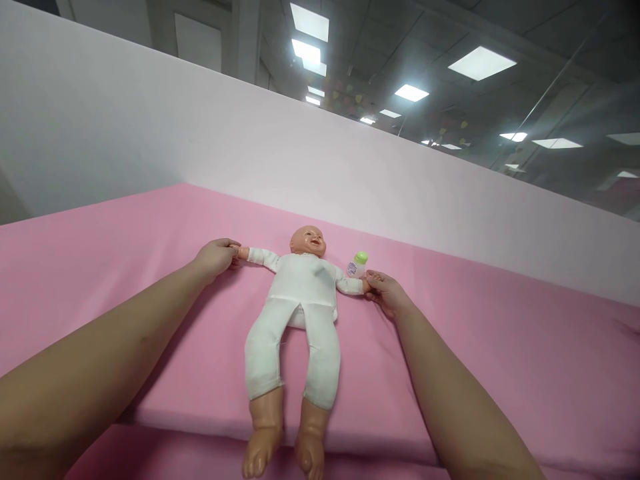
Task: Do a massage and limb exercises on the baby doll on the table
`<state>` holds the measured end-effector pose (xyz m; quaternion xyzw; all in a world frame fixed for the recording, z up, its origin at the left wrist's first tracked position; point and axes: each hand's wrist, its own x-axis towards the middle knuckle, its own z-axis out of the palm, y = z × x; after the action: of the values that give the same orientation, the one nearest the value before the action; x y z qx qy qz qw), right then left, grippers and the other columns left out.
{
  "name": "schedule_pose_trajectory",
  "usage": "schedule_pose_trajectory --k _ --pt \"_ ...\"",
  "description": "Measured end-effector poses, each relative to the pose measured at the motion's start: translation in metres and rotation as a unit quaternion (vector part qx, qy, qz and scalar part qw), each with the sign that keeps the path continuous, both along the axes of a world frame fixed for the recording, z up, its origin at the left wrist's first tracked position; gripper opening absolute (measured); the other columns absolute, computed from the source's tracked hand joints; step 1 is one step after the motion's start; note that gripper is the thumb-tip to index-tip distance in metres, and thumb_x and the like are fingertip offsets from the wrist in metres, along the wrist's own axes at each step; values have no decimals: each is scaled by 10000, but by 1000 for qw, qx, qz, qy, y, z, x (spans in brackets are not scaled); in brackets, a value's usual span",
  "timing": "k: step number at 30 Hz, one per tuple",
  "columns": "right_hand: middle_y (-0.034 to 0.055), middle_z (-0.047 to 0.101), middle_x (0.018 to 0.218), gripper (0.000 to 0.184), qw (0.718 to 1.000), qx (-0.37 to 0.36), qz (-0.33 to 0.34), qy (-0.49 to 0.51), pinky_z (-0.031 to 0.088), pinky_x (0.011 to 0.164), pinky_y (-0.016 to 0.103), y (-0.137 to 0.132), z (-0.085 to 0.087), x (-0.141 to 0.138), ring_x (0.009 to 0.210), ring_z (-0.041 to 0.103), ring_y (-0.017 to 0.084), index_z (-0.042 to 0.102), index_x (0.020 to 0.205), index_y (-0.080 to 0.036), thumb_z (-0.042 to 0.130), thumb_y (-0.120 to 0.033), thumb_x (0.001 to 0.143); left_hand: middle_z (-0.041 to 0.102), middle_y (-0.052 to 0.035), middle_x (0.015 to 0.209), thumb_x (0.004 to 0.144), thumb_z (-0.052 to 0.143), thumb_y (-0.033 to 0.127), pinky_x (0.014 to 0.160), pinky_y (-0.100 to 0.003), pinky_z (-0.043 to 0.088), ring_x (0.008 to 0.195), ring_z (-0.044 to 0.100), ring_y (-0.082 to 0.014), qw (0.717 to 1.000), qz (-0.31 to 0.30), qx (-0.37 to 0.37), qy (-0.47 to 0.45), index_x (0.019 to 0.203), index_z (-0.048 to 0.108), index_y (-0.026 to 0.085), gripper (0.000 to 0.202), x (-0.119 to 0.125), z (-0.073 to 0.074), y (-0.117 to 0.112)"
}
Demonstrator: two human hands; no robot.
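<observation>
A baby doll [303,283] with a white cloth body lies on its back on a pink padded surface [190,380]. Its plastic feet hang just over the front edge. My left hand [219,258] is closed around the doll's hand on the left side. On the other side, my right hand [387,293] grips the doll's other hand between thumb and fingers. Both doll arms are stretched outward. Just behind my right hand, a small clear bottle with a green cap [358,265] rests on the pink surface.
A white wall [280,153] runs along the back of the pink surface. Above it, a dark pane [500,100] shows bright ceiling light panels. The padded front edge [380,443] lies near me, with more pink cloth below.
</observation>
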<state>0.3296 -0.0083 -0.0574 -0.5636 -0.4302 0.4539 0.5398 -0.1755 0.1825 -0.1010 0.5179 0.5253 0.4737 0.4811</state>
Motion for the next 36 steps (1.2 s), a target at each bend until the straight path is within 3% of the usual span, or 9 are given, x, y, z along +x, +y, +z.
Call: schedule_pose_trajectory --k 6,9,19,26,29,33,36 --pt "80 798 1173 366 994 31 -14 106 655 804 322 10 -10 -4 978 725 203 805 1092 -233 952 -403 803 812 -146 972 693 798 235 652 -376 640 750 772 -296 1000 4 -1 6 1127 792 190 436 1 1 0" --pt "84 797 1208 332 995 19 -6 100 672 860 342 13 -14 -5 1045 735 221 806 1096 -235 934 -404 840 816 -149 974 693 797 238 649 -372 639 766 778 -301 1000 5 -6 10 1119 795 193 429 2 4 -4" --pt "108 809 1162 192 996 -20 -35 79 664 805 339 13 -10 -8 962 741 218 810 1051 -203 808 -354 932 823 -157 1011 691 770 232 698 -388 651 808 790 -305 1000 2 -5 14 1107 789 194 418 3 8 -9" --pt "130 805 1244 265 998 -15 -34 43 637 748 318 11 -9 -9 974 746 228 813 1089 -186 806 -403 938 814 -154 972 671 797 251 679 -382 649 773 772 -292 1000 3 -11 5 1098 778 187 433 3 5 -5" --pt "125 821 1116 299 999 -18 -42 7 593 660 300 10 -7 -12 847 726 207 811 1072 -179 808 -443 931 810 -158 967 670 801 251 655 -379 642 762 767 -293 1000 1 -11 4 1096 781 187 431 3 5 -4" --pt "95 787 827 347 991 -23 -73 -111 552 606 316 9 -3 -16 649 652 188 799 962 -179 802 -524 925 804 -152 946 680 806 243 649 -380 643 747 761 -288 1000 4 -11 -2 1083 782 188 407 4 6 -5" --pt "89 785 802 387 980 -21 -96 -175 539 616 322 9 -2 -14 658 661 203 804 932 -188 806 -573 907 799 -146 929 687 828 231 651 -378 647 728 758 -280 1000 7 -13 -10 1110 786 180 428 3 6 -6"
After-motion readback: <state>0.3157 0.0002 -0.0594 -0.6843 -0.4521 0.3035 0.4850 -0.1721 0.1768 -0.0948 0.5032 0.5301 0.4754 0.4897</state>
